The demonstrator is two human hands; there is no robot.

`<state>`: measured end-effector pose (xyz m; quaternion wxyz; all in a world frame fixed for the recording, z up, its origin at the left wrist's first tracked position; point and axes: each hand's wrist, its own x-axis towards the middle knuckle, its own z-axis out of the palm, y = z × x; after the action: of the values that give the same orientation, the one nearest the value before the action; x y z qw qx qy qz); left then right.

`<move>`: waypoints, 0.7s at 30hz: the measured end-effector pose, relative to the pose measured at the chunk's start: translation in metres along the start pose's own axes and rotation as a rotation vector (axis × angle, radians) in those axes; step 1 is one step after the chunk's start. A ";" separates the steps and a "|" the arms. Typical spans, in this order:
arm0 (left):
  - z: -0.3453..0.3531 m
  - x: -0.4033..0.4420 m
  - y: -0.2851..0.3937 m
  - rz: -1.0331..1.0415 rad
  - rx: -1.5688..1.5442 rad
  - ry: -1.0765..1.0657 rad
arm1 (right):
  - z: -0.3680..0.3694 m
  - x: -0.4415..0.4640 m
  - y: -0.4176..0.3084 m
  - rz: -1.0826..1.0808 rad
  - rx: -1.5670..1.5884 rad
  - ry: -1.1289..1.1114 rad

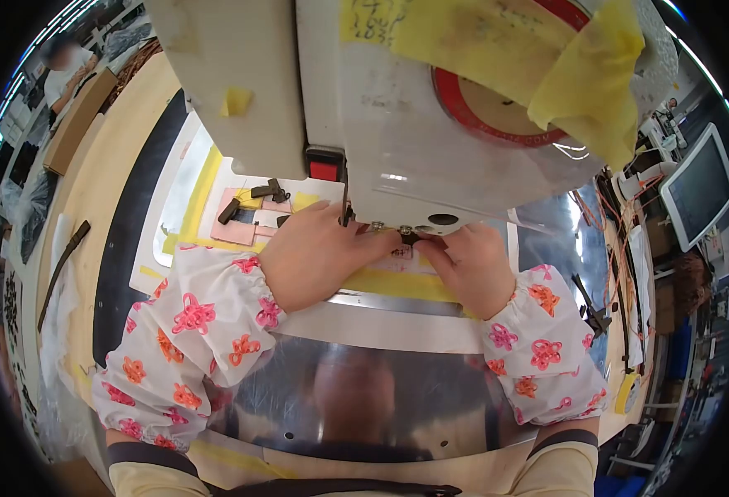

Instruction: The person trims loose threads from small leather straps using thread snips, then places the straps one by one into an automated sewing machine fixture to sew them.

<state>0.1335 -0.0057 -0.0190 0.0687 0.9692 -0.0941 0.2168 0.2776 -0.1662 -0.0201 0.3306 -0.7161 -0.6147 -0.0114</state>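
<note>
Right hand (472, 263) pinching dark piece (408, 238) beneath machine head (397, 124); left hand (321, 250), grip unclear; apparently positioning, steady alignment needed next.

Pieces (228, 211) lie left of the machine head (397, 157), a monitor (699, 187) right.

Left grip (319, 255) and right grip (475, 263) nearly meet, both turned inward.
</note>
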 end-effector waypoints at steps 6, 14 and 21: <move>0.004 -0.011 -0.003 -0.071 -0.073 0.021 | 0.001 -0.003 0.001 -0.127 -0.025 0.017; 0.002 -0.006 0.000 -0.073 -0.075 0.053 | 0.005 -0.007 -0.002 -0.018 0.042 0.066; 0.000 -0.005 0.001 -0.013 -0.015 0.020 | 0.008 -0.002 0.000 -0.102 -0.024 0.054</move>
<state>0.1290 -0.0054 -0.0212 0.0781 0.9671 -0.0887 0.2252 0.2734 -0.1643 -0.0274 0.3374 -0.6872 -0.6410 -0.0549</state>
